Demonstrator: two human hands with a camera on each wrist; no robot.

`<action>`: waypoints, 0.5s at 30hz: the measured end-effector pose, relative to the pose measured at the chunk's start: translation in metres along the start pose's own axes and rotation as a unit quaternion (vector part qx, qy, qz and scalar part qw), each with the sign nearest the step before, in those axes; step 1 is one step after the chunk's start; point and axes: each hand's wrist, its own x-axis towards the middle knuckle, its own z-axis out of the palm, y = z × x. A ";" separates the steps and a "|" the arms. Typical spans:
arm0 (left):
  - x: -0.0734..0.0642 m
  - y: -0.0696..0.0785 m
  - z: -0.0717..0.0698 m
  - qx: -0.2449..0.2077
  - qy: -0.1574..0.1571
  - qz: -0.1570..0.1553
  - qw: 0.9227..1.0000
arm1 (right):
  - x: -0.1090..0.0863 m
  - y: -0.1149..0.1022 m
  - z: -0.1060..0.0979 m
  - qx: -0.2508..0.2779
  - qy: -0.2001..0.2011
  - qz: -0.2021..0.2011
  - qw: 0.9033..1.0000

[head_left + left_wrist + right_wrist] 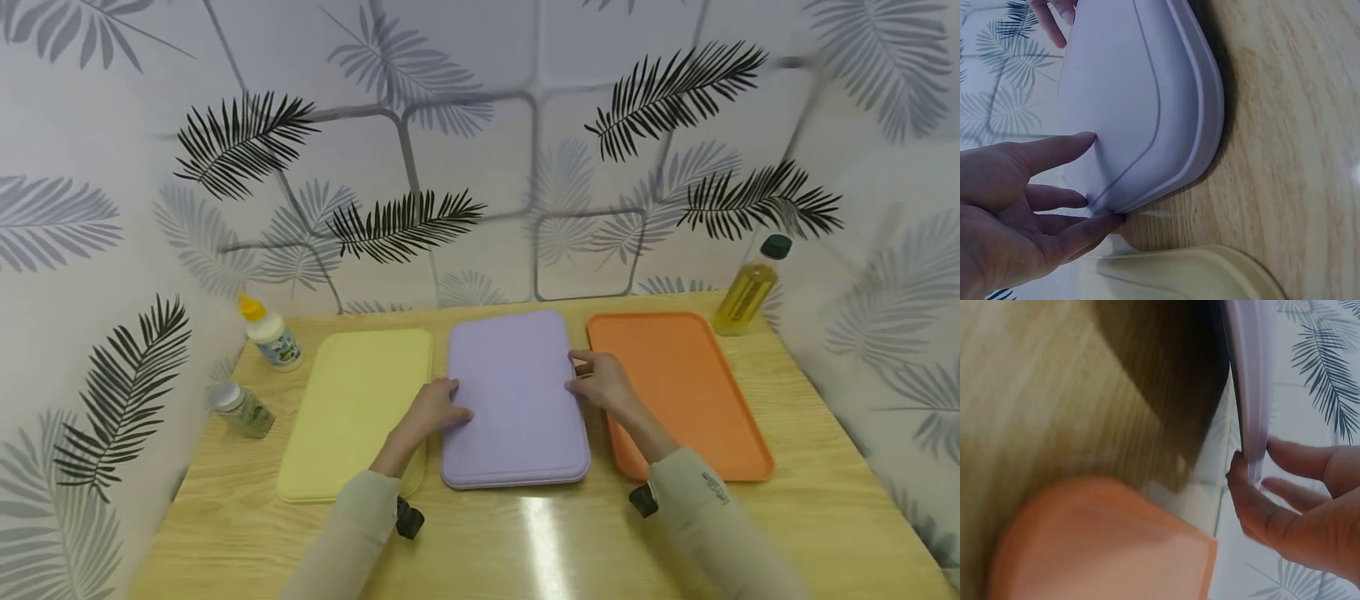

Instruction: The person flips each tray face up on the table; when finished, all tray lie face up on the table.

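Note:
A purple plastic tray (513, 400) with rounded corners lies between both hands at the middle of the table. At its left edge is my left hand (435, 408), thumb on the upper face and the other fingers against the rim (1200, 134). My right hand (603, 385) pinches the tray's opposite edge between thumb and fingers. The right wrist view shows that edge (1254, 406) raised off the wood, with a dark shadow under it. To the left lies a yellow tray (356, 408); an orange tray (675, 392) lies to the right, under my right forearm.
A white bottle with a yellow nozzle (276, 337) and a small lidded jar (243, 408) stand at the table's left side. At the back right corner is a clear bottle of yellow liquid (742, 292) with a dark cap. A leaf-patterned wall (480, 167) closes off the back.

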 end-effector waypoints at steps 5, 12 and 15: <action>0.000 -0.003 0.002 -0.039 -0.007 -0.005 0.999 | 0.004 -0.003 -0.009 0.043 -0.043 0.013 0.998; -0.010 -0.004 0.004 -0.073 -0.003 0.003 0.997 | 0.008 -0.007 -0.014 0.056 -0.053 0.022 0.997; -0.019 -0.001 0.007 -0.077 0.003 0.005 0.997 | 0.008 -0.008 -0.015 0.062 -0.052 0.019 0.997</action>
